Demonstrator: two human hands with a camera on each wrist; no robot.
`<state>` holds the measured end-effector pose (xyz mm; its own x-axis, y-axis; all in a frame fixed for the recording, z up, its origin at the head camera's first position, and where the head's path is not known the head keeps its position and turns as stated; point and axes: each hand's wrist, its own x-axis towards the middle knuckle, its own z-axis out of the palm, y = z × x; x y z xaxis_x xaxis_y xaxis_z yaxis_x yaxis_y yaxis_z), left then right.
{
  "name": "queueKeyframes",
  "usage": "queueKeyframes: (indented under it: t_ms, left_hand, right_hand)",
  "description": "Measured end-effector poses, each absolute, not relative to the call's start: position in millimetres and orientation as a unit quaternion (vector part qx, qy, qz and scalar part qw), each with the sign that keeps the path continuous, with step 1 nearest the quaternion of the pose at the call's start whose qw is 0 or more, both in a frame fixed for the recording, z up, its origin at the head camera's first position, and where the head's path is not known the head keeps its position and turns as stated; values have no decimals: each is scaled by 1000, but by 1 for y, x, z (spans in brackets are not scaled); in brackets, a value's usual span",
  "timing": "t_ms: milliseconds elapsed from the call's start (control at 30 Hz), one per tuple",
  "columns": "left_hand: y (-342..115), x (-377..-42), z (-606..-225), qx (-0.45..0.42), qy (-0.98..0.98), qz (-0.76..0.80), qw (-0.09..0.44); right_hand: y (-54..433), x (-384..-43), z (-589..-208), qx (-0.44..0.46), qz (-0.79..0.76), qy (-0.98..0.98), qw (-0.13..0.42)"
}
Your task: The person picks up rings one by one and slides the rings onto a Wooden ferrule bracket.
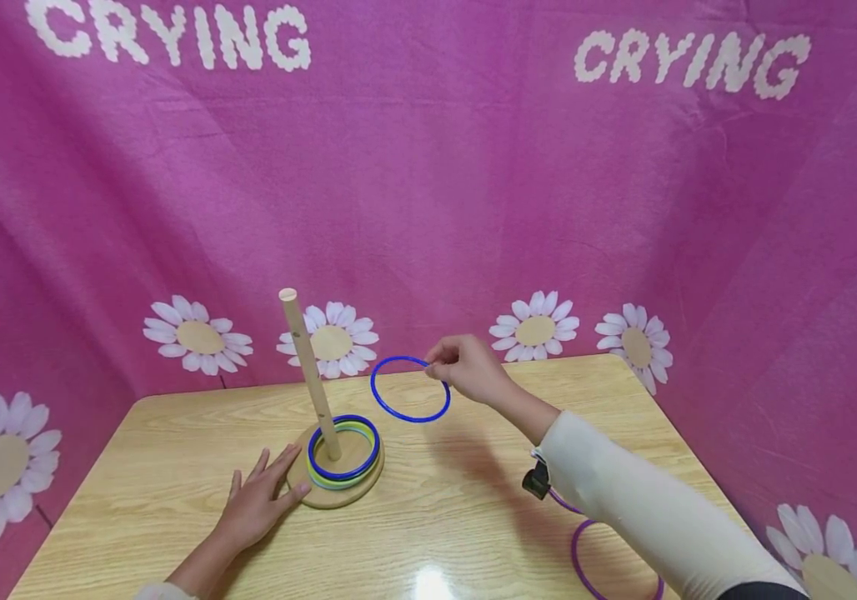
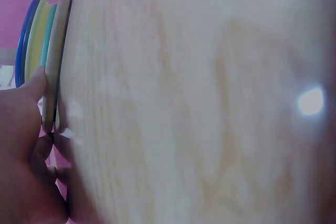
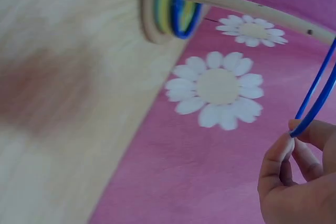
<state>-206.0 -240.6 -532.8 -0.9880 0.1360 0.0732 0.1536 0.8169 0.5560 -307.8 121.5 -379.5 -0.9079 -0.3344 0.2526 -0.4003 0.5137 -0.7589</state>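
My right hand (image 1: 473, 371) pinches a blue ring (image 1: 415, 421) by its right edge between thumb and fingertips, holding it above the table to the right of a wooden post (image 1: 308, 362). The right wrist view shows this grip at close range. The post rises from a round wooden base (image 1: 331, 502). Around its foot lie stacked rings, a dark blue one (image 1: 311, 454) on top, with yellow and teal ones (image 2: 48, 30) below. My left hand (image 1: 256, 508) rests at the base's left edge, fingers spread, its thumb against the base's front.
Two purple rings lie on the table at the right; one (image 1: 574, 560) is partly hidden by my right sleeve, the other (image 1: 565, 502) mostly so. A pink cloth with daisies (image 1: 331, 342) hangs behind and beside the wooden table (image 1: 443, 492).
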Motion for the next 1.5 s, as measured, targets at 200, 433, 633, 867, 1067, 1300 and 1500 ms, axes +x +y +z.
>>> queueKeyframes:
  t_ms: [200,433,633,867,1067,1300,1500]
  left_hand:
    - [-241,-207,-533,-79,-952,-295,18]
    - [-241,-207,-534,-81,-951,-298,20]
    - [-240,-206,-533,-84,-950,-299,21]
    - [-241,-207,-532,-81,-951,-298,12]
    - [-241,-208,-532,-85,-952,-292,21]
    - [-241,-207,-532,-84,-953,-292,20]
    - [-241,-208,-533,-82,-953,-292,19]
  right_hand:
    - [101,-316,-350,200,478,-852,74]
    - [80,-324,-317,186,522,-826,107]
    - [59,-325,-290,184,538,-814,122]
    - [33,-321,-268,184,522,-822,134]
    - [16,-316,-261,188,504,-833,131]
    - [5,-317,-269,191,475,-849,132]
    - [2,-319,-290,185,443,-868,130]
